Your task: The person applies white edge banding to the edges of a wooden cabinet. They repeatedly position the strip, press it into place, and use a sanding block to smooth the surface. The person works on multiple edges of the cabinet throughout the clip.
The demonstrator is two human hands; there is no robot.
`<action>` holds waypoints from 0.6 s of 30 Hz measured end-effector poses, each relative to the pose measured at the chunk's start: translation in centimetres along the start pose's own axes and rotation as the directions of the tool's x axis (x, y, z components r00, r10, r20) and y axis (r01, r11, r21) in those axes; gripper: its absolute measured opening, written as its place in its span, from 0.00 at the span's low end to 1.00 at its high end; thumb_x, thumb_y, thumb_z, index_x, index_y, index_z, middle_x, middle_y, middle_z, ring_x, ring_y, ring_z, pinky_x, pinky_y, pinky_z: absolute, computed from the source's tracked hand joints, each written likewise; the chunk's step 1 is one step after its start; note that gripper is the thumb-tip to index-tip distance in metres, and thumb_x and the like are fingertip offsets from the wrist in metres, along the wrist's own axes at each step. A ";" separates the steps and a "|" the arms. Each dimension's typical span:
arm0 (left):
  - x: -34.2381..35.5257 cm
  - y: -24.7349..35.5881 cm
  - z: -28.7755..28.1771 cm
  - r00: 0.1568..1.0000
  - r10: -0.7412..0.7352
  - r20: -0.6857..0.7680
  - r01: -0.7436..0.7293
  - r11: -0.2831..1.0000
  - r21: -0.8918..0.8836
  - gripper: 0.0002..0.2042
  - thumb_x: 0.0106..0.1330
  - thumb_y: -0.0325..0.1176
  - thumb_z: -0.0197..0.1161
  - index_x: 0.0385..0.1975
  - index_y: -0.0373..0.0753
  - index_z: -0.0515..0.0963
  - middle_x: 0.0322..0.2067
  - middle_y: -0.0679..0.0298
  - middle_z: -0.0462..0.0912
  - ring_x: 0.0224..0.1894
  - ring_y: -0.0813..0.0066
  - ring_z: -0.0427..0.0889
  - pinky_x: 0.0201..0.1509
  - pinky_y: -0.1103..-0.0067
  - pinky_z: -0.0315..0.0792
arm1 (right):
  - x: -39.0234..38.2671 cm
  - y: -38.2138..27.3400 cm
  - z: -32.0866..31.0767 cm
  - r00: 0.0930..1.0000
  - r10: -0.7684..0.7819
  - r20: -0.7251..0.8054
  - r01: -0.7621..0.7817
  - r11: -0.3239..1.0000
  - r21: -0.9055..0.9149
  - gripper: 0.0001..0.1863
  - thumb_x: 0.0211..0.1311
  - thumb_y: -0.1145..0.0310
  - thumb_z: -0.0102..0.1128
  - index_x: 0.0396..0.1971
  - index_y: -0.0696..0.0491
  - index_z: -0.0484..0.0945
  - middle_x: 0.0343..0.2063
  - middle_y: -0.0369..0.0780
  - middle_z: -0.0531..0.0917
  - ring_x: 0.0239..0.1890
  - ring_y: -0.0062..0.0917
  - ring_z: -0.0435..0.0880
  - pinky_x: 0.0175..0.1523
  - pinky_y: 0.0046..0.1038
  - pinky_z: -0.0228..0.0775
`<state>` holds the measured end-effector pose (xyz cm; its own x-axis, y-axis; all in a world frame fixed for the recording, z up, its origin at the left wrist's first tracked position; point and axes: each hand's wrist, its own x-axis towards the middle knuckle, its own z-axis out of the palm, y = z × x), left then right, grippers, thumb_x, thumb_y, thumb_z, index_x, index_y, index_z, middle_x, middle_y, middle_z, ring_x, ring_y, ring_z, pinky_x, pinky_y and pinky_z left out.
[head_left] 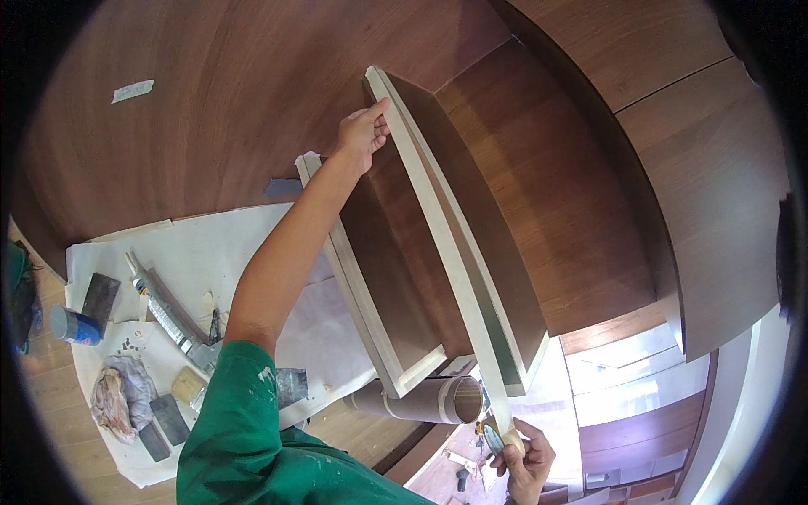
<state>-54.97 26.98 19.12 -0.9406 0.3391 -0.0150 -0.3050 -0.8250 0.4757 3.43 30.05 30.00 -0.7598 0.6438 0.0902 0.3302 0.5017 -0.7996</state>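
A pale strip of masking tape (446, 231) stretches from the far end of a dark brown wood shelf (497, 278) down to its roll. My left hand (364, 139) is closed at the far end, thumb pressed on the strip and fingers curled beside the shelf edge. Below, my right hand (528, 467) grips the tape roll (512, 443); a small bluish item (491, 433) shows beside the roll, its kind unclear. Lower down, the strip stands apart from the edge, with a gap between. A second shelf (396, 311) on the left has pale tape along its front edges.
A caulking gun (172, 320), a blue can (74, 325), a crumpled rag (122, 396) and several dark blocks lie on white covering (227, 244) at left. A brown tube (421, 399) lies below the shelves. Wood panels (236, 93) rise behind and at right.
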 end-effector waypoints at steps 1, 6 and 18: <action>0.2 0.0 -0.2 1.000 0.008 0.002 -0.008 1.000 0.020 0.13 0.63 0.46 0.76 0.31 0.47 0.79 0.28 0.75 0.80 0.28 0.85 0.77 0.32 0.84 0.70 | 0.1 0.2 0.0 1.000 0.007 0.002 -0.007 1.000 0.002 0.22 0.72 0.66 0.65 0.60 0.61 0.77 0.26 0.37 0.84 0.20 0.14 0.76 0.24 0.16 0.66; 0.2 0.2 -0.1 0.999 0.027 -0.031 -0.024 0.996 0.085 0.14 0.63 0.46 0.76 0.31 0.46 0.79 0.28 0.75 0.80 0.28 0.85 0.78 0.31 0.85 0.70 | 0.3 0.5 -0.2 0.999 0.038 0.002 -0.038 0.999 -0.006 0.21 0.73 0.66 0.64 0.60 0.61 0.77 0.26 0.37 0.84 0.20 0.14 0.76 0.25 0.16 0.66; -0.3 0.5 -0.2 0.999 0.034 -0.010 -0.032 0.991 0.127 0.15 0.63 0.48 0.76 0.29 0.47 0.78 0.26 0.76 0.78 0.27 0.87 0.76 0.30 0.87 0.69 | 0.6 1.0 -0.3 1.000 -0.001 -0.005 0.001 1.000 0.005 0.20 0.73 0.68 0.63 0.60 0.62 0.76 0.27 0.37 0.83 0.21 0.14 0.76 0.25 0.16 0.67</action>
<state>-54.82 26.39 19.16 -0.9519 0.3063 -0.0077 -0.2531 -0.7716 0.5835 3.46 31.15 29.46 -0.7576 0.6460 0.0938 0.3266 0.4995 -0.8024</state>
